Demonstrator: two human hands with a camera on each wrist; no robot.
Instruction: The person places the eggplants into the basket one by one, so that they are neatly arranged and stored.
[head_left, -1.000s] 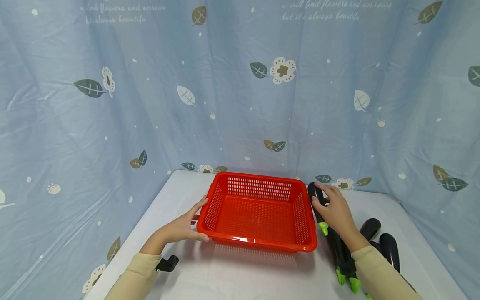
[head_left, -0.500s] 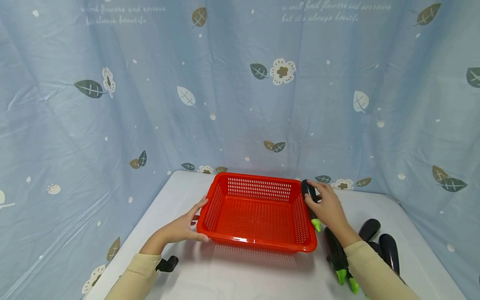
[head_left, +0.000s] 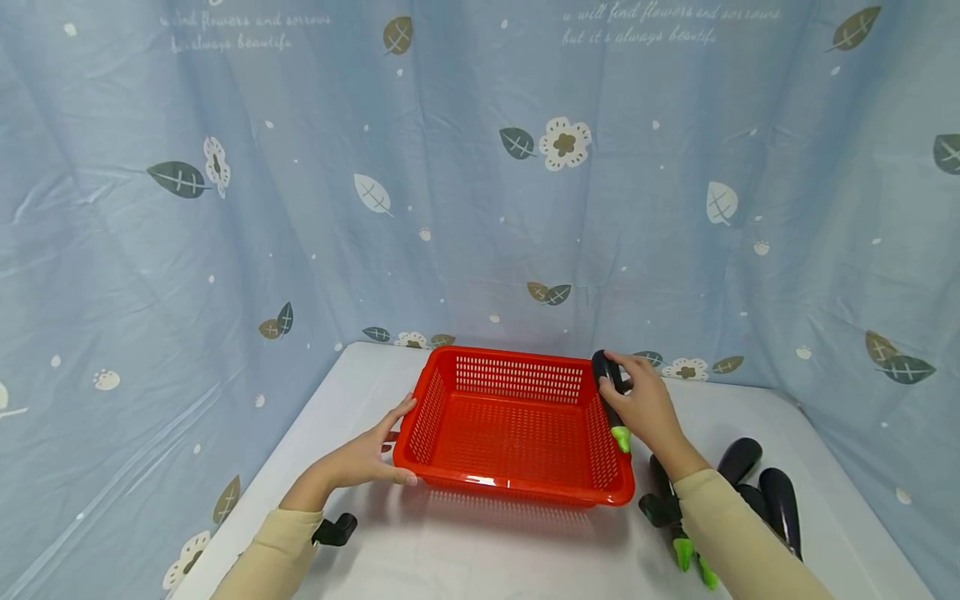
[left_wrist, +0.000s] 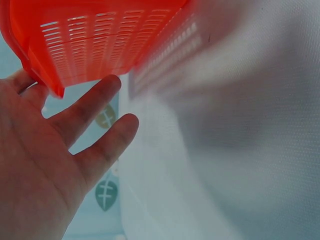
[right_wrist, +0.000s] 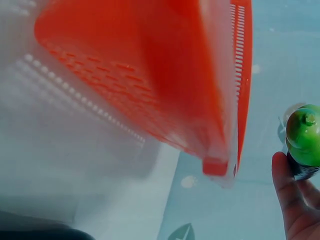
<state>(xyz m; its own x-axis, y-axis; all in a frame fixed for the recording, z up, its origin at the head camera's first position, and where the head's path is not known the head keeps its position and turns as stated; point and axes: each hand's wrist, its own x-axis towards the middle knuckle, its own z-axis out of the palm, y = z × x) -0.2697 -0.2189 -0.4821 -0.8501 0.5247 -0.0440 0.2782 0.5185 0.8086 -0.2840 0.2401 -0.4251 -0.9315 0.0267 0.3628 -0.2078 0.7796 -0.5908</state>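
Note:
A red plastic basket with slotted walls sits mid-table in the head view, its bottom bare. My left hand rests against its left end, fingers spread and nearly straight. In the left wrist view, fingertips of that hand lie close to the basket's slotted wall. My right hand pinches a dark eggplant over the basket's right rim, stem end toward me. The right wrist view catches its green cap above fingers of the right hand.
On the right of the white table lie several more eggplants, partly hidden by the right sleeve. A blue patterned curtain closes off the back and sides. A black device shows at the left wrist.
My right hand has carried the eggplant leftward from beside the basket to over its right rim. The left hand and the basket have stayed put.

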